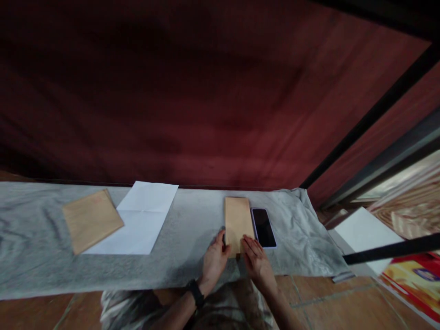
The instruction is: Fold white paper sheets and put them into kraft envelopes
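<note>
A narrow brown paper envelope (237, 217) lies lengthwise on the grey cloth. Curled at its lower left edge, my left hand (216, 257) has its thumb against the paper. A small dark thing (223, 237) shows by those fingers, too small to name. My right hand (256, 260) rests on the envelope's lower right part, its fingers laid out over the paper side by side. Just right of the envelope lies a phone (264, 228) with a dark screen and a pale purple case.
Left on the cloth-covered bench (192, 215), a larger brown envelope (91, 220) overlaps a creased white sheet (147, 229). A dark red fabric wall (206, 114) rises behind. At right stand a black pole (371, 117), a white panel (366, 236) and a red-yellow package (412, 282).
</note>
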### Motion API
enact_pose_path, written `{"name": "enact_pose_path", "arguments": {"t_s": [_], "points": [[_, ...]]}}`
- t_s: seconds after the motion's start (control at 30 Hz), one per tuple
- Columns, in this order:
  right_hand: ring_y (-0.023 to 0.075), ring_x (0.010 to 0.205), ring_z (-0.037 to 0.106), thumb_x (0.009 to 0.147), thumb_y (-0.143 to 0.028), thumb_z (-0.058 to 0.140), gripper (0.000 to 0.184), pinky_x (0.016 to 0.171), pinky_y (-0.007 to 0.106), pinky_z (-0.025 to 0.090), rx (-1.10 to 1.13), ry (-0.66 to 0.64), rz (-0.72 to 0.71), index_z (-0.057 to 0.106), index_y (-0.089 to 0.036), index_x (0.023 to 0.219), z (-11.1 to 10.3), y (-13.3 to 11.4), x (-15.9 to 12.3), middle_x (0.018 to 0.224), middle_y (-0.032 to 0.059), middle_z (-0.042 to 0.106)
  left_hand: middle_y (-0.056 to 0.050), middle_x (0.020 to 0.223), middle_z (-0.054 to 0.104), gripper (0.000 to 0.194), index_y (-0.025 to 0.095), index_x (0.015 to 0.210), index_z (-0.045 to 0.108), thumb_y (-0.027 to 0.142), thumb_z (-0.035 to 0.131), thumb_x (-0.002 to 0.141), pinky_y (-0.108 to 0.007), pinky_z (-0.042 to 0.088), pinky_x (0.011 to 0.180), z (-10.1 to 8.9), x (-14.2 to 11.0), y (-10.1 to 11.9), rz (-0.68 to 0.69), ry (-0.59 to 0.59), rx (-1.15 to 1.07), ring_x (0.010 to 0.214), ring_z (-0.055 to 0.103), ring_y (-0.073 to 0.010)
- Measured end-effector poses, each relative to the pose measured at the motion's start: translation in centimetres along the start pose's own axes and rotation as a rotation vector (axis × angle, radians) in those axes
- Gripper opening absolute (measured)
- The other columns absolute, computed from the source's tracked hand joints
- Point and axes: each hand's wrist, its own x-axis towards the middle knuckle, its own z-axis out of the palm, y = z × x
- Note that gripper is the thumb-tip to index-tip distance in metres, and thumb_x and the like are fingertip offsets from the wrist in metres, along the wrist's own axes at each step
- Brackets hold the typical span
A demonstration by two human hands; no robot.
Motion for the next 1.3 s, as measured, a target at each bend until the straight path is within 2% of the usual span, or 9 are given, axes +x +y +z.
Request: {"name": "enact_pose_path", "arguments": {"t_s": [0.17,0.37,0.57,0.73,0.87,0.97,1.17,1.23,1.3], "points": [[0.0236,0.136,0.048,0.095,-0.015,0.043,0.051,0.114,0.049,0.042,-0.007,-0.036,0.004,0.045,-0.02,0.146,-0.2,0.0,0.0,0.147,0.011,0.052,-0.012,0.131,0.062,0.05,0.015,0.137,0.051,0.016,0.054,0.087,-0.031,0.047,0.1,0.0,-1.5,0.4,0.162,-0.015,0.143,0.118,0.06,-0.0219],[0.0239,0.139,0.044,0.085,-0.006,0.041,0.064,0.115,0.048,0.041,-0.005,-0.096,0.012,0.043,-0.019,0.148,-0.9,0.2,0.0,0.15,0.0098,0.049,-0.01,0.118,0.068,0.036,0.02,0.126,0.06,0.011,0.049,0.092,-0.033,0.052,0.089,-0.3,-2.5,1.5,0.285,-0.023,0.454,0.105,0.066,-0.0223],[0.0233,0.134,0.05,0.089,-0.005,0.036,0.057,0.113,0.045,0.044,-0.011,-0.109,0.063,0.05,-0.019,0.142,-1.3,-0.4,0.7,0.144,0.0107,0.054,-0.011,0.115,0.067,0.037,0.017,0.123,0.06,0.004,0.051,0.089,-0.035,0.054,0.085,0.3,-2.4,0.9,0.42,0.005,0.621,0.103,0.066,-0.024],[0.0238,0.132,0.053,0.09,-0.008,0.037,0.055,0.111,0.046,0.045,0.037,-0.086,0.104,0.053,-0.022,0.141,-1.3,-0.6,0.9,0.143,0.0093,0.056,-0.012,0.117,0.066,0.04,0.014,0.128,0.057,0.005,0.05,0.09,-0.037,0.053,0.088,0.8,-2.6,0.6,0.448,0.008,0.632,0.107,0.064,-0.0242],[0.0226,0.129,0.055,0.092,-0.016,0.039,0.05,0.107,0.042,0.05,0.162,-0.022,0.126,0.054,-0.024,0.14,0.2,-1.4,2.0,0.141,0.0083,0.057,-0.009,0.12,0.066,0.041,0.019,0.133,0.054,0.016,0.053,0.092,-0.038,0.051,0.095,-0.5,-3.3,0.0,0.383,0.046,0.479,0.108,0.063,-0.0226],[0.0226,0.126,0.058,0.094,-0.02,0.041,0.047,0.104,0.041,0.053,0.253,0.003,0.066,0.054,-0.025,0.139,2.4,-4.1,3.6,0.138,0.0073,0.06,-0.007,0.128,0.064,0.042,0.023,0.137,0.052,0.02,0.048,0.096,-0.04,0.044,0.106,-3.1,-3.9,-2.6,0.306,0.181,0.424,0.117,0.059,-0.0229],[0.0253,0.136,0.048,0.096,-0.021,0.043,0.054,0.11,0.047,0.047,0.217,-0.06,-0.127,0.041,-0.026,0.149,8.0,-12.3,6.7,0.15,0.0075,0.049,-0.018,0.152,0.044,0.049,0.014,0.144,0.046,0.032,0.04,0.099,-0.05,0.037,0.111,-10.6,-5.1,-12.1,-0.028,0.543,0.534,0.141,0.039,-0.033],[0.0273,0.14,0.043,0.096,-0.023,0.045,0.056,0.114,0.05,0.042,0.156,-0.046,-0.154,0.037,-0.025,0.151,9.7,-14.1,7.2,0.154,0.0085,0.042,-0.023,0.152,0.04,0.055,0.007,0.143,0.046,0.038,0.044,0.098,-0.055,0.033,0.113,-12.3,-5.5,-14.5,-0.137,0.583,0.614,0.143,0.034,-0.0375],[0.0282,0.141,0.041,0.096,-0.025,0.046,0.057,0.117,0.052,0.036,0.11,-0.025,-0.154,0.035,-0.023,0.152,10.9,-15.1,7.3,0.157,0.0095,0.038,-0.025,0.149,0.044,0.056,0.004,0.14,0.05,0.04,0.046,0.097,-0.054,0.032,0.113,-13.3,-5.8,-15.8,-0.202,0.549,0.681,0.141,0.037,-0.0388]]}}
